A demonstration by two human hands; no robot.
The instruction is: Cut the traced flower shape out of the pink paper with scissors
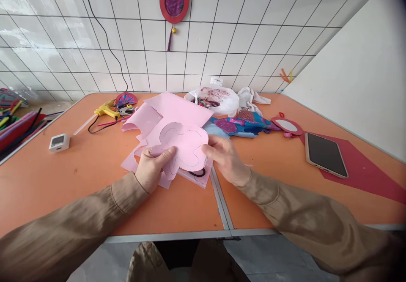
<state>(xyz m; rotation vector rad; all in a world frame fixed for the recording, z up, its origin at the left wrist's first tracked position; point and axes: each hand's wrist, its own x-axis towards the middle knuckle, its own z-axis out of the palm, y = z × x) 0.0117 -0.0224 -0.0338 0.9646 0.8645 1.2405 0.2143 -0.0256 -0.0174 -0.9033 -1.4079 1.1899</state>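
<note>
Between my two hands is a pink paper cutout (187, 144) with a wavy, rounded outline and a thin line drawn inside its edge. My left hand (152, 163) pinches its left side, thumb on top. On the right edge, my right hand (226, 157) grips it between thumb and fingers. Beneath and behind lie loose sheets of pink paper (173, 106), some curled and overlapping. A black scissors handle (198, 172) peeks out under the cutout; the rest of it is hidden.
A yellow glue gun (108, 110) and pliers (126, 110) lie at the back left, near a small white device (59, 142). Behind are a plastic bag (222, 100) and blue floral fabric (241, 123). A phone (326, 155) rests on red paper (368, 172) at right.
</note>
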